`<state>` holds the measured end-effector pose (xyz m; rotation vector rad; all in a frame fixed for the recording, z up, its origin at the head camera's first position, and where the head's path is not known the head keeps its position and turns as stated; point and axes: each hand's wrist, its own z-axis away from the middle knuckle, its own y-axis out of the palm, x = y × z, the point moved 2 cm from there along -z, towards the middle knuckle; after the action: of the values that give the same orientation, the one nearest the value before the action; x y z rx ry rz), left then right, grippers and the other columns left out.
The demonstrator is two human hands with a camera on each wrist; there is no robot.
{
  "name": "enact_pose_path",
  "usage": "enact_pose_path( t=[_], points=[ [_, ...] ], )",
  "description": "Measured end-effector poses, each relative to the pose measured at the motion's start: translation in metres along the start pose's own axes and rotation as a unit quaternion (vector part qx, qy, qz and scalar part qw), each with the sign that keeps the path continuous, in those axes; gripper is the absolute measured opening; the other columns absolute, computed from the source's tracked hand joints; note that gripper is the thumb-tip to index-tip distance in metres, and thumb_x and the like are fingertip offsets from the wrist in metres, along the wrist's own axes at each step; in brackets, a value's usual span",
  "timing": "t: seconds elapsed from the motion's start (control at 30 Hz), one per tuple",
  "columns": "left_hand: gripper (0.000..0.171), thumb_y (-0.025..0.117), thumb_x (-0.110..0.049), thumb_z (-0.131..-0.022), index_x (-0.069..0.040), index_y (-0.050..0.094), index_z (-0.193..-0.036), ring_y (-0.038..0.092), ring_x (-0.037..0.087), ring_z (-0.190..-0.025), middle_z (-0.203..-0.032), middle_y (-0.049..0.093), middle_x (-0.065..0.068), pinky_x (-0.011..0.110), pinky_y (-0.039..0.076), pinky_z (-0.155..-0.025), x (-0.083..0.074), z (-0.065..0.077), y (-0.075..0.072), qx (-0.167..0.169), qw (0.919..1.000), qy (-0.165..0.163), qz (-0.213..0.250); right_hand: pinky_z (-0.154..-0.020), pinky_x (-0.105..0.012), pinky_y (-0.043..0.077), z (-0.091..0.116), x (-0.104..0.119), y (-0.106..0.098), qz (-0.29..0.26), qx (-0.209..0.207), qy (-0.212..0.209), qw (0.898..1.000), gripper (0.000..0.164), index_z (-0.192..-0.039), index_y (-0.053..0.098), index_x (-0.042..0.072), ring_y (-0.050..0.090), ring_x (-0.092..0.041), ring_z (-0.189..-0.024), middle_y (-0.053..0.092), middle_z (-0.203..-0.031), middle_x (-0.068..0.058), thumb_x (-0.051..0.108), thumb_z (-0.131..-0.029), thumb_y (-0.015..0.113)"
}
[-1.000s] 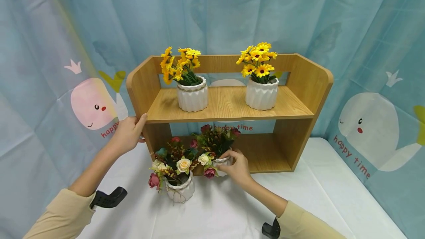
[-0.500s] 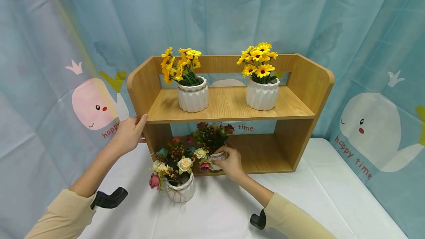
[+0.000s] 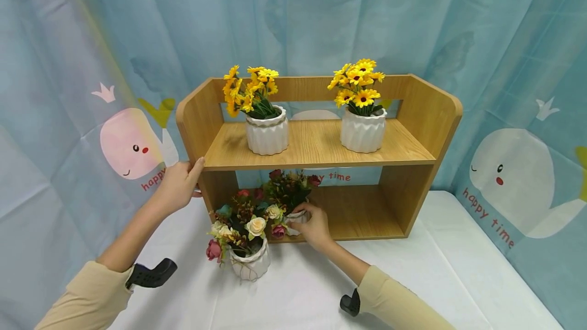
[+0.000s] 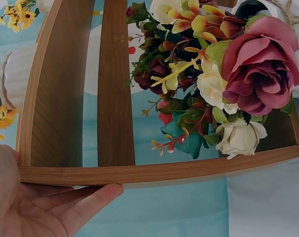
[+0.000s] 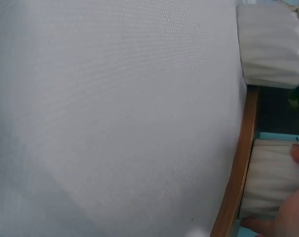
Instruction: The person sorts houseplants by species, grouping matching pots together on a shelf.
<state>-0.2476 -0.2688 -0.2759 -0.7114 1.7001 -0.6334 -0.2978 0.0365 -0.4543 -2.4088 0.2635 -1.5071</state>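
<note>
My right hand (image 3: 316, 228) grips the rim of a white potted plant (image 3: 295, 223) with mixed artificial roses, on the lower level of a two-tier wooden shelf (image 3: 316, 141). In the right wrist view, thumb and fingers (image 5: 290, 212) lie around the white pot (image 5: 268, 173), just behind the board's front edge. My left hand (image 3: 178, 185) holds the shelf's left side panel; the left wrist view shows its fingers (image 4: 90, 205) along the panel's outer face. Another rose pot (image 3: 251, 264) stands on the tablecloth before the shelf, partly hiding the held plant's flowers.
Two white pots of yellow daisy-like flowers stand on the upper board, the left one (image 3: 267, 134) and the right one (image 3: 363, 131). A white cloth (image 3: 390, 264) covers the table. Blue printed curtains (image 3: 312, 19) hang behind and at both sides.
The right hand has carried the rose pot left and back, from the shelf's front edge onto the lower level behind the front pot. My left hand stays on the side panel.
</note>
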Motion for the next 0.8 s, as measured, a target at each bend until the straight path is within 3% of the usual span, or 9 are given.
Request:
enact_pose_path(
  t=[0.1,0.17,0.37,0.57,0.8],
  points=[
    [0.057,0.029,-0.039,-0.116,0.001,0.051,-0.083,0.074,0.048,-0.096,-0.075,0.056,0.018,0.037,0.066,-0.064,0.000,0.000,0.000,0.000,1.0000,-0.001,-0.002,-0.062,-0.025,0.049,0.001,0.000,0.000,0.020,0.005,-0.003,1.000,0.026,-0.098,0.075,0.004,0.058,-0.016,-0.075,0.075,-0.096,-0.014,0.002,-0.077,0.091],
    [0.057,0.029,-0.039,-0.116,0.001,0.051,-0.084,0.074,0.048,-0.096,-0.075,0.056,0.018,0.037,0.066,-0.065,-0.001,0.000,0.001,0.000,1.0000,-0.003,-0.003,-0.070,-0.031,0.053,0.004,0.002,-0.001,0.031,0.006,-0.012,0.999,0.028,-0.102,0.076,0.005,0.062,-0.021,-0.083,0.075,-0.102,-0.015,0.003,-0.078,0.090],
    [0.058,0.029,-0.039,-0.116,0.005,0.054,-0.088,0.074,0.049,-0.097,-0.077,0.058,0.020,0.039,0.066,-0.066,0.000,0.000,0.001,0.001,0.9999,-0.009,-0.004,-0.094,-0.060,0.055,0.019,0.008,-0.008,0.030,0.001,-0.027,0.999,0.035,-0.113,0.072,0.006,0.058,-0.045,-0.118,0.062,-0.124,-0.024,0.005,-0.082,0.089],
    [0.059,0.028,-0.041,-0.116,0.005,0.054,-0.090,0.074,0.049,-0.098,-0.076,0.057,0.019,0.040,0.066,-0.067,0.001,-0.001,0.001,0.004,0.9999,-0.014,-0.006,-0.104,-0.066,0.049,0.040,0.015,-0.011,0.044,-0.006,-0.028,0.999,0.037,-0.115,0.071,0.007,0.056,-0.047,-0.126,0.057,-0.131,-0.026,0.006,-0.083,0.088],
    [0.056,0.028,-0.040,-0.116,0.001,0.051,-0.085,0.073,0.049,-0.099,-0.073,0.056,0.018,0.039,0.066,-0.067,0.001,0.000,0.001,0.003,1.0000,-0.004,-0.005,-0.107,-0.076,0.042,0.064,0.030,-0.006,0.005,0.017,-0.005,1.000,0.033,-0.114,0.069,0.004,0.045,-0.057,-0.138,0.047,-0.146,-0.035,0.010,-0.087,0.086]
  ],
)
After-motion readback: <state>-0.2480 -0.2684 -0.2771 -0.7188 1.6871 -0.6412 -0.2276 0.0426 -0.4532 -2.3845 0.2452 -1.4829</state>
